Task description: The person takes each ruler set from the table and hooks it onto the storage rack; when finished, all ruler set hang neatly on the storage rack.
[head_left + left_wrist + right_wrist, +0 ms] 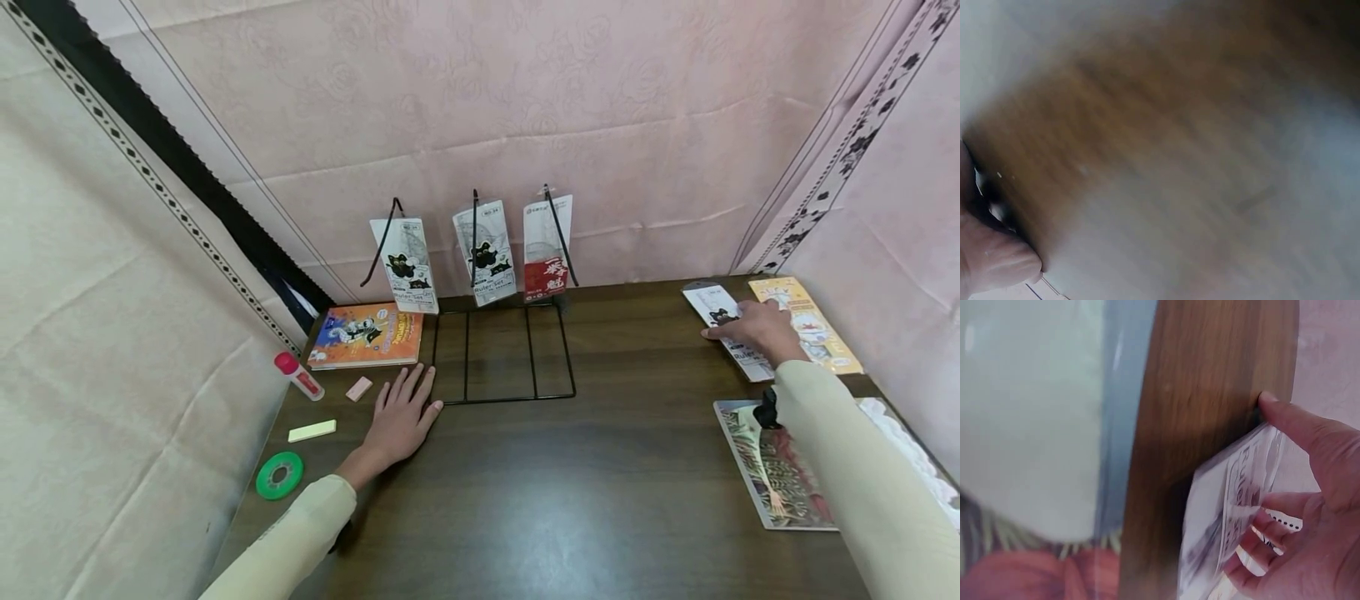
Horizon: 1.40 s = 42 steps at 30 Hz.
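Observation:
My left hand (396,423) lies flat with straight fingers on the table, its thumb tip right at the front left corner of a black wire rack (498,402). At the back right, my right hand (761,332) spans a ruler set packet (711,302), thumb at one long edge and curled fingers at the other. The right wrist view shows the packet (1210,515) with printed lettering between thumb and fingers. Three flat packets, a left one (411,267), a middle one (491,250) and a right one (546,242), hang from the rack's hooks.
An orange book (363,337) lies left of the rack. Near the left edge are a glue stick (300,377), a pink eraser (359,388), a pale yellow block (312,431) and a green tape roll (280,476). A yellow packet (832,354) and a picture folder (780,492) lie at right.

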Available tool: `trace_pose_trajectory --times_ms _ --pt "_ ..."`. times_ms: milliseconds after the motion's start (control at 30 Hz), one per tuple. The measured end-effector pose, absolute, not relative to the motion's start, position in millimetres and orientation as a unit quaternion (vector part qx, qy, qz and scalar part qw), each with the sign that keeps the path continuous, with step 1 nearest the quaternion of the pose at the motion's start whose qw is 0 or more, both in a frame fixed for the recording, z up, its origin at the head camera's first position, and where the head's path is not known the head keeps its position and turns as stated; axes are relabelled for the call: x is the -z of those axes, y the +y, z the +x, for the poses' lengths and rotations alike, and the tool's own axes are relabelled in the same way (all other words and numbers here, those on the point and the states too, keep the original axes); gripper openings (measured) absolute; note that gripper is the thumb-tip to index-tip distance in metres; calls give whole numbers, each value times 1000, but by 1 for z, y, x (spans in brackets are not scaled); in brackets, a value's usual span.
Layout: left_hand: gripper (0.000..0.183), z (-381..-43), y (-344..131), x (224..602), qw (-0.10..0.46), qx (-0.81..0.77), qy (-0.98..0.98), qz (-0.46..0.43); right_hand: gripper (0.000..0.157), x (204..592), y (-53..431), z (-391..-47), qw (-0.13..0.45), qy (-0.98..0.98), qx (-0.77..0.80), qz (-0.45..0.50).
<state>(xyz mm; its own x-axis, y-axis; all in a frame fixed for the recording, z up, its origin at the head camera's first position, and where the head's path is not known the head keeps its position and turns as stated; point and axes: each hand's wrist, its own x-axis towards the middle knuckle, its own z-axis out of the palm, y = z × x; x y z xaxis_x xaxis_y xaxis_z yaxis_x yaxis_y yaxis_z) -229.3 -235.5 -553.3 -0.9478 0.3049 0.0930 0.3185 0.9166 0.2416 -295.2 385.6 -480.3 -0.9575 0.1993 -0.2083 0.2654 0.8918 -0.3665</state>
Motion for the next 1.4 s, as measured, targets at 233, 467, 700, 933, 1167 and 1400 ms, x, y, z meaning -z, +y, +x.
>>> trace_pose_trajectory --times_ms 233,467,700,933,1167,1400 --pt "63 -225 -231 545 33 123 -980 -156 107 482 378 -300 95 959 208 165" --pt "62 -224 -230 543 38 127 -979 -157 105 486 378 -303 54 961 228 147" --pt "64 -228 -236 554 27 127 -979 -159 95 483 373 -301 1 967 221 130" --pt "64 -227 -236 551 30 136 -977 -162 90 483 370 -297 -48 964 227 130" --pt "63 -225 -234 549 28 137 -977 -162 95 482 358 -289 -144 947 255 132" --pt "63 -225 -232 548 30 138 -976 -165 95 462 332 -276 -260 918 280 108"
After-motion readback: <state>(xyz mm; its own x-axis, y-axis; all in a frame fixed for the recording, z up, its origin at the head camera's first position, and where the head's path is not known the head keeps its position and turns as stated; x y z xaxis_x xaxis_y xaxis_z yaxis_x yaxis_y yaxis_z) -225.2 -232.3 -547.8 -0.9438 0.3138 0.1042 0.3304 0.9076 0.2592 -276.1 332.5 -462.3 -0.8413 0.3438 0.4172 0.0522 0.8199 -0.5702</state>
